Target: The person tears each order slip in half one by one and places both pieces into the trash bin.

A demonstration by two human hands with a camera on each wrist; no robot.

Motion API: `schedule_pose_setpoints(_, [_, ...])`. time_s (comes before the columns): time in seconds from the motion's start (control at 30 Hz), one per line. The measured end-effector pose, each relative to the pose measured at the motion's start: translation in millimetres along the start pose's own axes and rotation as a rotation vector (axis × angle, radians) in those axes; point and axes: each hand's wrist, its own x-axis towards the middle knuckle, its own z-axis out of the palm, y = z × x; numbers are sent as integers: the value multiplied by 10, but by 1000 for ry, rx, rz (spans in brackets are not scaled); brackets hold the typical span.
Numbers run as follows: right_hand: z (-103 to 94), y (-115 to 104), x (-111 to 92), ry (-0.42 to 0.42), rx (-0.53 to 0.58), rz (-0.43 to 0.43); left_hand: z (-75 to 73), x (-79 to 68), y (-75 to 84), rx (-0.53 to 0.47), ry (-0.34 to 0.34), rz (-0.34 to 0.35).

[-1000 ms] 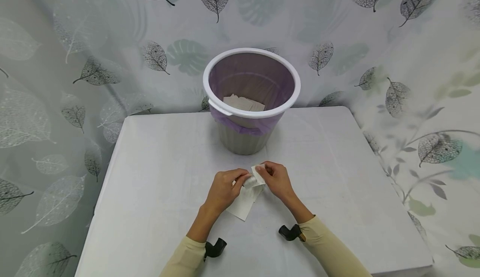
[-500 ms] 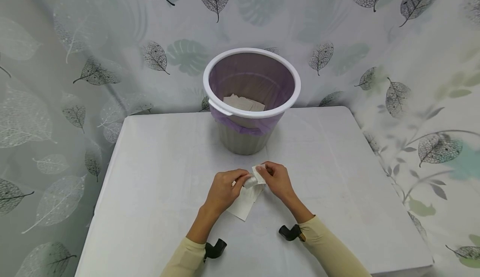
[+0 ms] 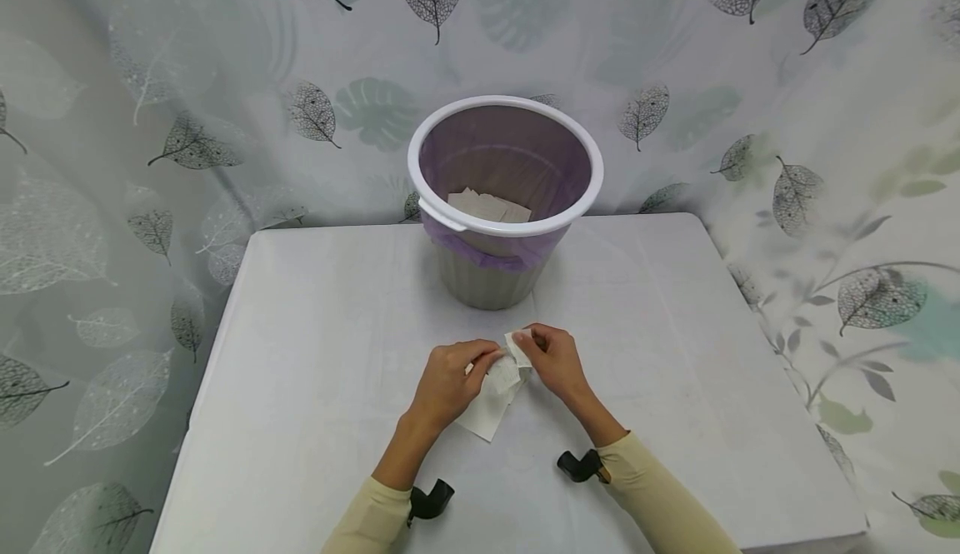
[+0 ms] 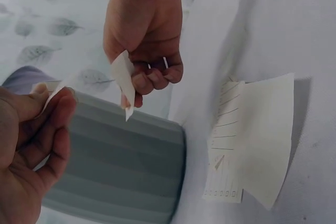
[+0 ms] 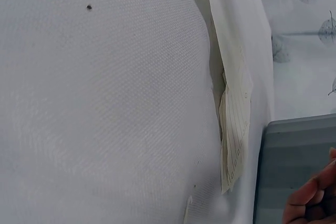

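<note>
Thumb and fingertips of my left hand (image 3: pixel 447 377) pinch a small piece of thin white paper (image 4: pixel 54 97). Facing it, my right hand (image 3: pixel 553 360) pinches another small paper piece (image 4: pixel 123 80), which hangs from the fingertips. In the left wrist view a gap shows between the two pieces. Below the hands, several paper pieces lie overlapping on the table: a plain piece (image 4: pixel 268 135) and a strip printed with lines and small figures (image 4: pixel 224 145). From the head, the hands partly cover this paper (image 3: pixel 483 415).
Behind the hands stands a grey bin (image 3: pixel 486 283) with a white rim (image 3: pixel 596 172) and a purple liner (image 3: pixel 510 133); pale paper scraps (image 3: pixel 489 206) lie inside. A white cloth covers the table (image 3: pixel 315 312). Leaf-patterned curtains (image 3: pixel 292 54) hang behind and at both sides.
The white paper between the fingertips has changed shape, now spreading lower beneath the left fingers, with a break beside the right hand's piece. Both hands have barely moved.
</note>
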Motion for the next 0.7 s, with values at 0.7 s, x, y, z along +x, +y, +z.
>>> schedule_pose_setpoints(0.7, [-367,-1146,52,75,121,-76,-311,392,119,-45,155,14])
